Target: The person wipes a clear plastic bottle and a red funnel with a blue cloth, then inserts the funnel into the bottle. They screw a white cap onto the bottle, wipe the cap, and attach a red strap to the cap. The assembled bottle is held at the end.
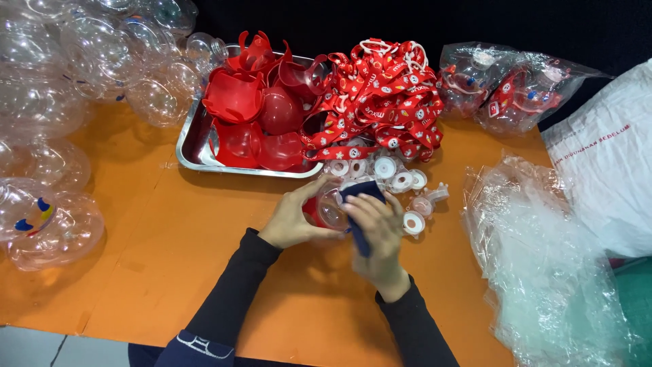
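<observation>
The left hand (291, 221) has its fingers wrapped round a clear round ball (331, 208) with a red part, just in front of the metal tray (192, 146), and the right hand (377, 234) has its fingers pressed on a dark blue cloth (358, 197) against that ball. A few bagged balls (506, 88) lie far to the right of the tray, so I think some are done. Many clear balls (61, 81) left of the tray, red cups (255, 112) in it and white caps (397, 180) beside it look untouched, so lots is left.
</observation>
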